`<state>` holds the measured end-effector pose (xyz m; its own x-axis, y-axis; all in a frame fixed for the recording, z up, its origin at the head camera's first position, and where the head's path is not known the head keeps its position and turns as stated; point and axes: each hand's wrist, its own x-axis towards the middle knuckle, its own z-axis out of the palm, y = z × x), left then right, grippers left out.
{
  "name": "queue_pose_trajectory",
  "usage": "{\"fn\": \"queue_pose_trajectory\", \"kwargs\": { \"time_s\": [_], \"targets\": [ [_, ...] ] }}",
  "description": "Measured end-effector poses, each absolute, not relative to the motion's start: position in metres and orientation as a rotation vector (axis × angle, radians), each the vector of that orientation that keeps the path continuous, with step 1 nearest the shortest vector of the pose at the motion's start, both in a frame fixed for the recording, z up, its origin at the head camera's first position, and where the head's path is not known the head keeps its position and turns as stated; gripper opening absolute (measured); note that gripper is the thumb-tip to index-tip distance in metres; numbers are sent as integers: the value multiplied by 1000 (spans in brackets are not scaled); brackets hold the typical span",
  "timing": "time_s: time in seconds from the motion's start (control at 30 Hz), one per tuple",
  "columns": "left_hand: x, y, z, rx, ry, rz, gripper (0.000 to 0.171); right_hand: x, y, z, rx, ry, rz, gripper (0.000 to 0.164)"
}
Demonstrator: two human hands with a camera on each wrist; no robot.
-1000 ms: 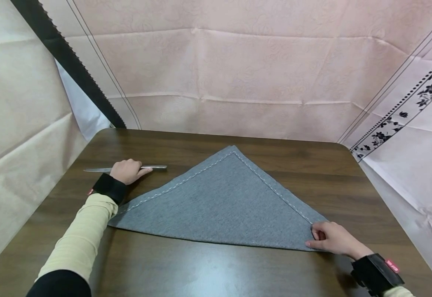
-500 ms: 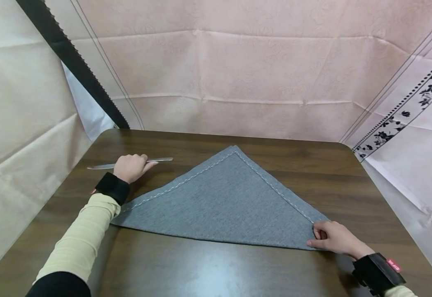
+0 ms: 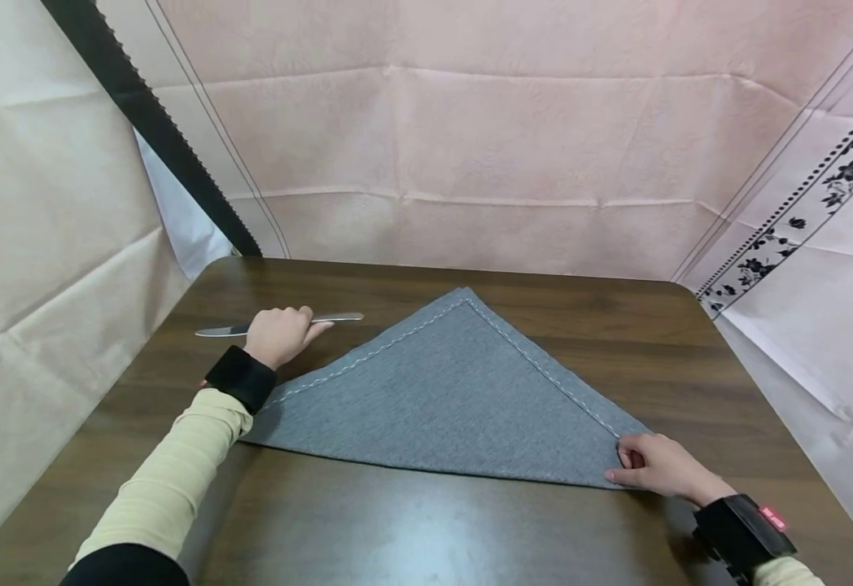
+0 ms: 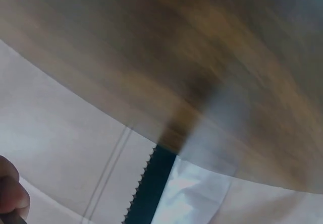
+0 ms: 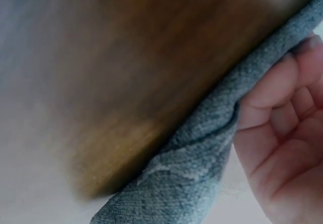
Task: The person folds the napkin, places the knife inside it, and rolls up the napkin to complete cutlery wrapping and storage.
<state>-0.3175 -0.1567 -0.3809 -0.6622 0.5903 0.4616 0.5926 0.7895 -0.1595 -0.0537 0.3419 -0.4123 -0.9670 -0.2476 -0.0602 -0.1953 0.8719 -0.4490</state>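
In the head view, my left hand [image 3: 280,338] grips a silver table knife [image 3: 343,317] around its middle. The blade points left and the handle end sticks out to the right past my thumb. The curled fingers [image 4: 11,193] show only in the left wrist view's lower left corner. A grey cloth [image 3: 441,391] with white stitching lies folded into a triangle, its peak towards the far edge. My right hand [image 3: 664,468] pinches its right corner between thumb and curled fingers. In the right wrist view, the cloth's edge [image 5: 207,118] is bunched at those fingers.
The brown wooden table [image 3: 412,529] has rounded far corners. Pale pink sheeting [image 3: 507,146] hangs behind it, with a black band [image 3: 148,106] at the left and a floral strip [image 3: 793,220] at the right. My left forearm crosses the cloth's left corner.
My left hand has moved to the right and slightly away from me with the knife, whose handle end has tipped upward in view. The right hand stays at the cloth's corner.
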Motion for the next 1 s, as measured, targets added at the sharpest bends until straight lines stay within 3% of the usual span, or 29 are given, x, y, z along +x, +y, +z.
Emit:
{"fn": "queue_pose_trajectory", "kwargs": {
  "time_s": [1.0],
  "targets": [
    [-280,-116,-401,-964,-2276,-70,39,-53,343,-413,-373,2926,-708,36]
  ]
}}
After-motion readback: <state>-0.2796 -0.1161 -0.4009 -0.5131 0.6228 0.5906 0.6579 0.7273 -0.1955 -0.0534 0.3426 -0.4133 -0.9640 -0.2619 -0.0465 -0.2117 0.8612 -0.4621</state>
